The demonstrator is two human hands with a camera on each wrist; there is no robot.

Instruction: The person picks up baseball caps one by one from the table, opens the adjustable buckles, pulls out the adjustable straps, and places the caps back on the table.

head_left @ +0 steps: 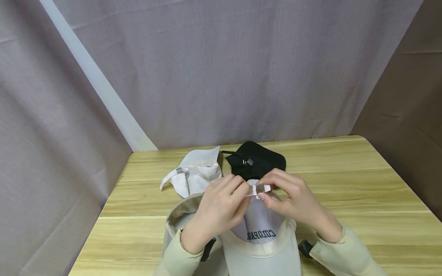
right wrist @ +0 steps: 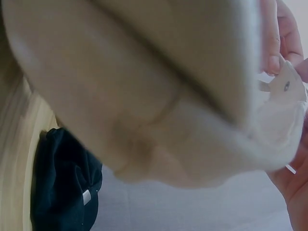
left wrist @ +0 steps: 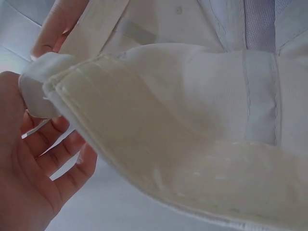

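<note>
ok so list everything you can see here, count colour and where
cream cap with dark lettering: 1, cream with a pale purple lining, near table edge under both hands, inside facing up
back strap: 1, pale, at that cap's far side, pinched by both hands
second cream cap: 1, cream with a metal buckle, far left of the table
black cap: 1, black with a metal buckle, far middle, beside the second cream cap
table: 1, light wood grain, carries all the caps
curtain: grey-purple fabric, behind and to the sides of the table
sleeves: 2, pale cream, at the bottom edge
left hand: 1, fingers pinching the strap
right hand: 1, fingers pinching the strap
</note>
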